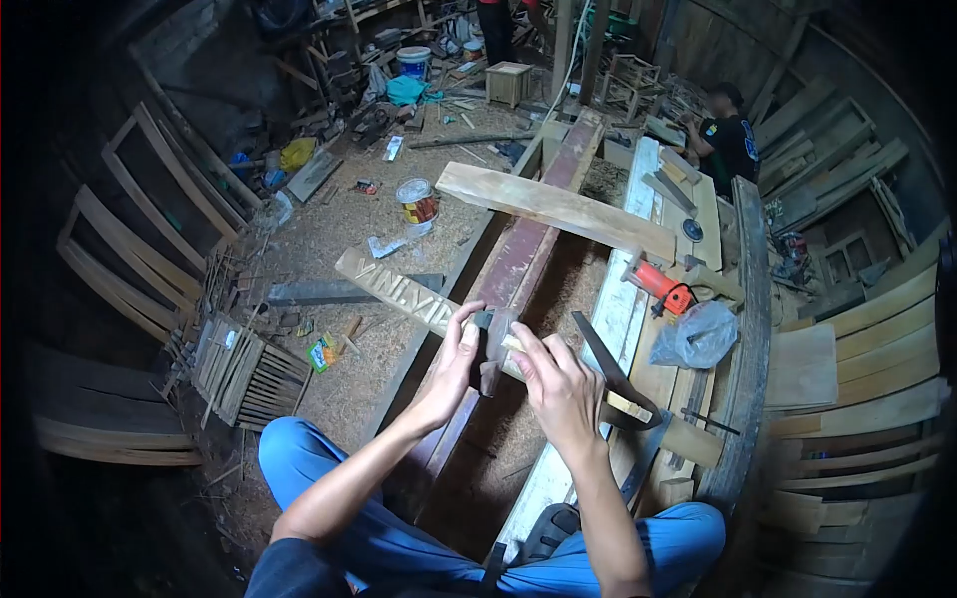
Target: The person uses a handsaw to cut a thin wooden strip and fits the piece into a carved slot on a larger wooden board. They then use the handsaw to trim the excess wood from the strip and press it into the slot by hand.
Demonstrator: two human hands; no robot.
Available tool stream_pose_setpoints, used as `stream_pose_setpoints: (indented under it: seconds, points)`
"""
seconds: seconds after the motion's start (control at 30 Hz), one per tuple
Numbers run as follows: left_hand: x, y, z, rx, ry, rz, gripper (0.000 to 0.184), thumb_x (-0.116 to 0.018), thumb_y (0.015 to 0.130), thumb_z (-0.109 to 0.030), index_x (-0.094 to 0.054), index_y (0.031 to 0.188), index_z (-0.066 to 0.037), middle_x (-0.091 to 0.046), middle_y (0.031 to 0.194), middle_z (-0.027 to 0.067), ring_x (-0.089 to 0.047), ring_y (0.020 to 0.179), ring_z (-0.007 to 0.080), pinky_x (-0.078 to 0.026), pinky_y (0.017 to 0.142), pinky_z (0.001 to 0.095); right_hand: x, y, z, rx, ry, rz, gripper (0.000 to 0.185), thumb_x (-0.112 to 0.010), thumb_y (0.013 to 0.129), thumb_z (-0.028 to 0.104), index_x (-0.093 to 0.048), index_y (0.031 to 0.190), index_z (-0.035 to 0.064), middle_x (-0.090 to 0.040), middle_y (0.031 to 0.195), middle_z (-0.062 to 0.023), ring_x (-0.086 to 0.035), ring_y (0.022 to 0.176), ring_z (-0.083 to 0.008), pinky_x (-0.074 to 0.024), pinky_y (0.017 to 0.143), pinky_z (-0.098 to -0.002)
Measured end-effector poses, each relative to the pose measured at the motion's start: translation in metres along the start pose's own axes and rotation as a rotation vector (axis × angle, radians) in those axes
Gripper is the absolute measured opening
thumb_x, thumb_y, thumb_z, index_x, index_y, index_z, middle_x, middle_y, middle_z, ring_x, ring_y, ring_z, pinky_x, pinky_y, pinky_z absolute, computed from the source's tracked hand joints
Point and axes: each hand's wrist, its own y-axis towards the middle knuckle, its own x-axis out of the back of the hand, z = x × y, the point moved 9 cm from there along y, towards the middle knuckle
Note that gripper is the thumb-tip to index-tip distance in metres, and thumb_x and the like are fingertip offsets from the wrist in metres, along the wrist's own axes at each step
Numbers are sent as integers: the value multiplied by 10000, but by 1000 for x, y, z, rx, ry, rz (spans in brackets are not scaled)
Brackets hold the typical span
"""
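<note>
A pale board with carved letters lies slantwise across the bench beams, its middle beneath my hands. My left hand is curled against the left side of a dark block on the board. On the block's right, my right hand has its fingers bent and pressed together beside a small pale edge of wood. What those fingers hold is mostly hidden. The board's far part passes under my right hand.
A plain plank crosses the beams ahead. Right of my hands are a red power tool, a plastic bag and a dark saw-like blade. A paint can stands on the floor. A person sits at the back right.
</note>
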Motion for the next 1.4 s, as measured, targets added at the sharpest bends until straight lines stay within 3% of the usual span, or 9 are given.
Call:
stream_pose_setpoints:
  seconds: [0.1, 0.23, 0.33, 0.47, 0.6, 0.87, 0.93, 1.2, 1.4]
  points:
    - [21, -7, -14, -31, 100, -65, 559, -303, 1131, -433, -336, 1572, -92, -553, 1388, 226, -544, 1289, 312, -390, 1112, 414, -16, 14, 19, 45, -34, 21, 242, -670, 974, 251, -716, 1199, 175, -654, 908, -43, -687, 758, -242, -544, 600, -381]
    - [55, -6, -26, -282, 285, -252, 463, -341, 1120, -316, -468, 1509, -99, -567, 1364, 284, -578, 1250, 429, -425, 1093, 462, -36, 31, 40, 155, -132, 82, 198, -721, 923, 197, -739, 1116, 153, -658, 876, -37, -698, 775, -221, -552, 588, -370]
    - [73, -6, -10, -124, 343, -198, 500, -333, 1123, -326, -471, 1478, -2, -558, 1429, 245, -557, 1318, 383, -400, 1126, 431, -55, 23, 63, 295, -157, 72, 185, -737, 904, 173, -746, 1087, 144, -656, 845, -31, -688, 724, -217, -545, 564, -350]
    - [76, -13, 1, -18, 431, -261, 444, -359, 1121, -297, -523, 1451, -49, -618, 1271, 248, -623, 1149, 407, -463, 1022, 451, -74, 26, 50, 193, -129, 68, 108, -735, 921, 192, -760, 1011, 139, -644, 771, -30, -666, 630, -211, -506, 503, -348]
    - [79, -20, 5, -130, 418, -331, 441, -352, 1121, -295, -519, 1456, -61, -634, 1159, 251, -632, 1107, 405, -476, 988, 456, -70, 17, 62, 225, -83, 46, 93, -728, 936, 213, -769, 957, 132, -653, 770, -33, -671, 620, -202, -481, 462, -345]
    - [56, -16, 5, -115, 457, -267, 446, -341, 1116, -276, -520, 1457, -51, -625, 1267, 266, -611, 1203, 404, -455, 1052, 438, -59, 13, 42, 173, -120, 76, 85, -744, 914, 246, -744, 933, 163, -630, 782, -22, -681, 668, -209, -517, 516, -343]
    - [51, -15, 7, -163, 521, -285, 436, -360, 1111, -309, -514, 1474, -123, -614, 1257, 270, -608, 1179, 460, -489, 1014, 487, -58, 17, 25, 142, -162, 50, 94, -741, 916, 256, -745, 932, 164, -646, 788, -26, -687, 679, -209, -517, 512, -349]
    - [44, -13, 1, -131, 496, -232, 434, -349, 1113, -264, -546, 1434, -50, -640, 1125, 241, -645, 1043, 360, -482, 965, 427, -57, 8, 18, 124, -165, 54, 138, -747, 913, 277, -773, 980, 160, -662, 776, -40, -673, 617, -223, -513, 507, -352]
    - [45, -13, 3, -198, 358, -273, 432, -381, 1110, -300, -561, 1433, -75, -645, 1211, 261, -636, 1144, 432, -492, 992, 464, -54, 7, 17, 79, -147, 68, 117, -746, 917, 275, -775, 981, 182, -643, 764, -20, -677, 641, -194, -521, 517, -347]
